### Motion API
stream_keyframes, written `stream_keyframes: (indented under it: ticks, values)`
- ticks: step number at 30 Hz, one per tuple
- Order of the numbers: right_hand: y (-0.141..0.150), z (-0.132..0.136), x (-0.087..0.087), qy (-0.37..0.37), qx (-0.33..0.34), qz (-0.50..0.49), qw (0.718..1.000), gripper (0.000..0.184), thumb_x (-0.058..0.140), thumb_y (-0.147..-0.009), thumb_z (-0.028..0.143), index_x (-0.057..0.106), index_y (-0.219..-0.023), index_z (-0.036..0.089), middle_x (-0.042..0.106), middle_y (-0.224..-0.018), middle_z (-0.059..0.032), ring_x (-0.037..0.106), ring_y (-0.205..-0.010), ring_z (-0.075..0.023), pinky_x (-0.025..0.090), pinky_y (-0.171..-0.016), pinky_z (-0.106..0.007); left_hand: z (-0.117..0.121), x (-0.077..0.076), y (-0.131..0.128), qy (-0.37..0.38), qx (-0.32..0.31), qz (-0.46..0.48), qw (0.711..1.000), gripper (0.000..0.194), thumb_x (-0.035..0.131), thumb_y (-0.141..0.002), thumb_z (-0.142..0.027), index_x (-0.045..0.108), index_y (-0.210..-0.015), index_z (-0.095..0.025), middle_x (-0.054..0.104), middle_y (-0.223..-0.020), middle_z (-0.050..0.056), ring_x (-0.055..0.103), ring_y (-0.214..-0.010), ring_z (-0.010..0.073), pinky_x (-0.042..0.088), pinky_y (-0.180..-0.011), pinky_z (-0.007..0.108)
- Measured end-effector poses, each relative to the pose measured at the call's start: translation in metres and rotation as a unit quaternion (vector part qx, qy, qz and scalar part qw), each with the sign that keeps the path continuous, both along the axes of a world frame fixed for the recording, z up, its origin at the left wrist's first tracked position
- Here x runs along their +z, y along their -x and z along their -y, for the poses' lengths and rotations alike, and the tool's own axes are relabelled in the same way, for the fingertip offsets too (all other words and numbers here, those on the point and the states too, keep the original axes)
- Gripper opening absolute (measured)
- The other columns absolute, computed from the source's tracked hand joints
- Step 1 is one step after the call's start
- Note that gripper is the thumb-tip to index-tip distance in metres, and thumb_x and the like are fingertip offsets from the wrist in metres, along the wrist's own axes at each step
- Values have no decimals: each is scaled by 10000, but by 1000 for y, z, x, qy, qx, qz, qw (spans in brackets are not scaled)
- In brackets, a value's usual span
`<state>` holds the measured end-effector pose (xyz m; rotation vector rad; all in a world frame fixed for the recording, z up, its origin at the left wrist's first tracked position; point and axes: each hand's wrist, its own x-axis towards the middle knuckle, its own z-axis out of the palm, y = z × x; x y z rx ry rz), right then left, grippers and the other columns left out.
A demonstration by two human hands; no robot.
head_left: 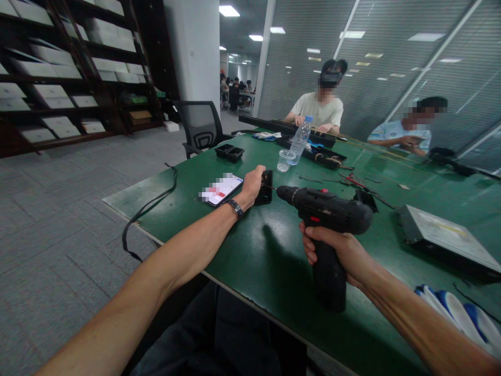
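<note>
My right hand (332, 245) is wrapped round the grip of a black cordless drill (332, 209) with red buttons. The drill points left, over the green table. Its thin bit reaches to a small black plastic tray (266, 194); whether the bit touches it I cannot make out. With fingers closed on the tray's left edge, my left hand (252, 184) holds it up on its side on the tabletop. A phone (221, 190) with a lit screen lies just left of that hand.
On the green table (242, 256) stand a clear plastic cup (285, 160) and a water bottle (301, 141). Black trays (230, 153) sit farther back. A flat metal box (450, 240) and blue-white gloves (462, 316) lie right. A black strap (151, 201) hangs over the left edge. Two people sit opposite.
</note>
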<state>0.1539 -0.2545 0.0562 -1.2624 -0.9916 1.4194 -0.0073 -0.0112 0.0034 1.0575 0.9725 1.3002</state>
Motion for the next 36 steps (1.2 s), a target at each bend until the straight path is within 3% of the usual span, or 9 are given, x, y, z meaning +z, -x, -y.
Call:
stream_keyframes:
  ticks: [8,17,26,36]
  values:
    - [1,-1,0,10,-1,1,1000,550,1106,-721,524,725,-904,171,635,-699,12,602,-580,-141,557,-564,-270,0,0,0,-15,-1,-15,1000,360,650,-1028,-438,578,-732,-246,618,-744,-2,554,-748,195,402,-708,333]
    - [-4,1,-3,-2,14,-6,1000,438,1034,-851,463,746,-1001,168,661,-722,12,623,-600,-143,561,-597,-273,0,0,1,-18,0,-8,1000,352,657,-1014,-433,564,-730,-249,584,-744,-5,533,-742,192,394,-709,341]
    - [3,-1,1,8,-8,-2,1000,577,1097,-681,515,728,-948,161,638,-668,17,596,-547,-138,548,-538,-264,-4,-3,0,-20,4,-13,1000,366,655,-1026,-454,566,-736,-249,584,-746,-9,533,-743,193,392,-711,338]
    - [1,0,-1,4,-2,-2,1000,530,1068,-734,510,735,-956,162,645,-683,17,608,-560,-136,562,-551,-259,-3,-1,1,-19,3,-12,1000,368,656,-1021,-438,540,-725,-251,557,-728,-14,515,-728,184,384,-702,329]
